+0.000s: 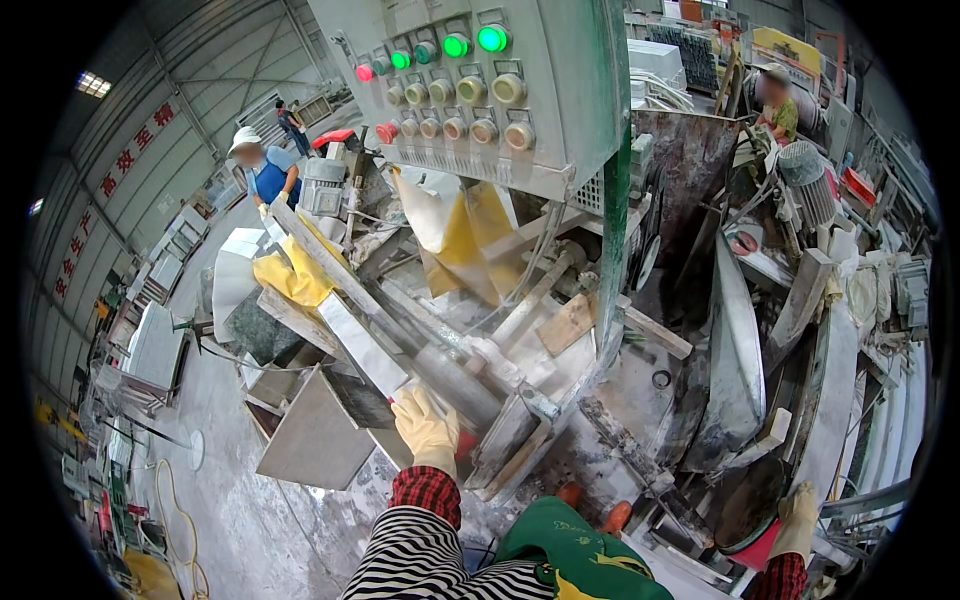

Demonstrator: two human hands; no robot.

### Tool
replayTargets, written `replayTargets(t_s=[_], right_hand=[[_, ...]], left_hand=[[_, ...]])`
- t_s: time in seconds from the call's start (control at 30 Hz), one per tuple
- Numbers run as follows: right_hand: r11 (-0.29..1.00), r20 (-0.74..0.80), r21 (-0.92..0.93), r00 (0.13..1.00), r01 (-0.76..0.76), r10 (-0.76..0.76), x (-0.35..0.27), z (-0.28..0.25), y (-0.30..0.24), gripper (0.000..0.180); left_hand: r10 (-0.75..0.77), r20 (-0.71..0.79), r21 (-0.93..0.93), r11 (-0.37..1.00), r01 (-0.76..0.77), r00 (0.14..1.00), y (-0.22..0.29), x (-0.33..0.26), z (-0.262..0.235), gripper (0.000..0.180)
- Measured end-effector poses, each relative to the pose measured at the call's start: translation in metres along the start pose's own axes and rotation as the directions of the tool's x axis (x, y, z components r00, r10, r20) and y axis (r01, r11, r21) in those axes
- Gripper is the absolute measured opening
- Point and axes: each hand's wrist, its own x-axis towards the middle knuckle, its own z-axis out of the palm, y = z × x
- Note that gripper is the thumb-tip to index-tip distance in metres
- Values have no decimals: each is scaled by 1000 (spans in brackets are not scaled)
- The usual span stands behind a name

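My left hand [425, 428], in a pale yellow rubber glove, reaches forward to the near end of a long white slab strip [362, 345]. Its fingers are stretched out and spread over that end; the palm side is hidden. The strip slopes away to the far left along a machine's roller [455, 385]. Far to the right, my right hand [797, 522], gloved alike, lies against the near end of a long grey beam [828, 400]. Its visible fingers look extended along the beam, and nothing shows in them.
A control box [480, 100] with lit green buttons hangs ahead. Yellow sheeting [295, 273] drapes over the machine's far left. A brown board [315, 430] leans left of my hand. A co-worker [270, 180] in a white hat stands far left; another person [780, 108] is far right. A yellow hose [178, 510] crosses the floor.
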Motion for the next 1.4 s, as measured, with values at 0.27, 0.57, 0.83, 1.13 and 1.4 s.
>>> replayTargets(t_s=[0.27,0.57,0.83,1.13,1.4], right_hand=[[999,-34,39,999,-31,32,-14,-19,-15,52],[999,6,49,1000,-12,11,-15,-29,-20,55],[997,-129,81,992,0,11,-10,-10,-9,44],[981,-223,194,973,-22,66,-36,-39,-30,42],[382,-561,695,792,609,-242,-104,-39,-211,54]], left_hand=[[-8,24,39,999,7,1000,-2,-7,12,87],[23,50,46,999,-25,999,1,-15,2,87],[161,117,78,982,-171,980,2,-18,9,91],[137,383,-249,968,-40,914,-3,-13,-14,101],[605,349,-859,511,-13,715,138,-39,-47,81]])
